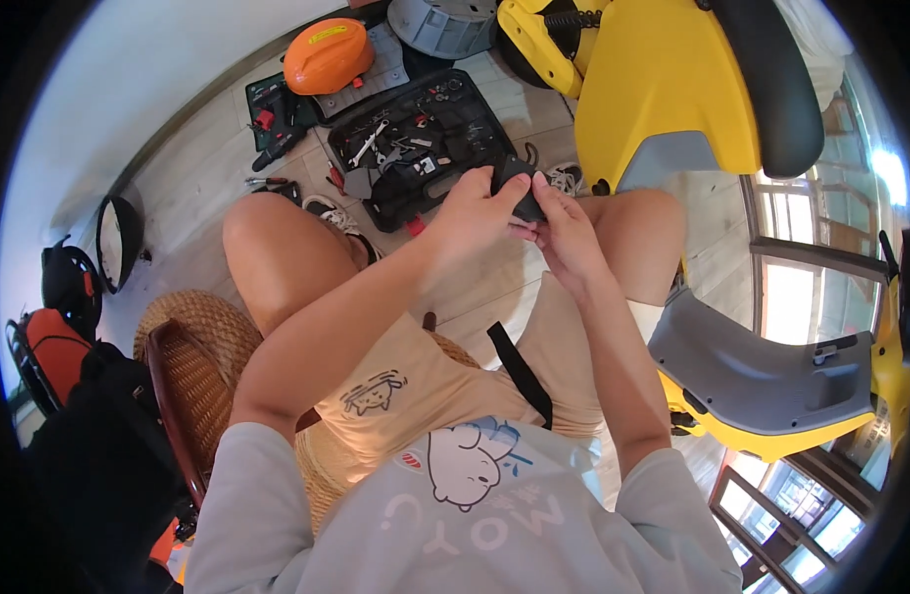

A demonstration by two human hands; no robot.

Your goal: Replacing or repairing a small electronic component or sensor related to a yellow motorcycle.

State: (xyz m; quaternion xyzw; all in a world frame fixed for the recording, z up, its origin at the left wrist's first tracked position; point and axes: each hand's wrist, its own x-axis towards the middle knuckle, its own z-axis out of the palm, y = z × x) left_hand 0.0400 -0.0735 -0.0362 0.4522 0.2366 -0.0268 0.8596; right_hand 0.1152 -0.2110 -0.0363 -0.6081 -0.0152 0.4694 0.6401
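Note:
My left hand [478, 211] and my right hand [570, 235] meet in front of me, above the gap between my knees. Both sets of fingers are closed round a dark, block-shaped part [517, 181], thumbs on top. What kind of part it is, I cannot make out. A short black curved piece [531, 154] sticks up by its far end. Just beyond my hands, an open black tool case [400, 215] lies on the floor. Inside it are a silver wrench [370, 144] and several small tools and black parts.
An orange helmet [328, 56] and a black power drill [274, 127] lie beyond the case. A yellow scooter [663, 89] with a black seat stands at the far right. To the right is a grey-and-yellow scooter panel [762, 366]. A woven chair [192, 396] sits at my left.

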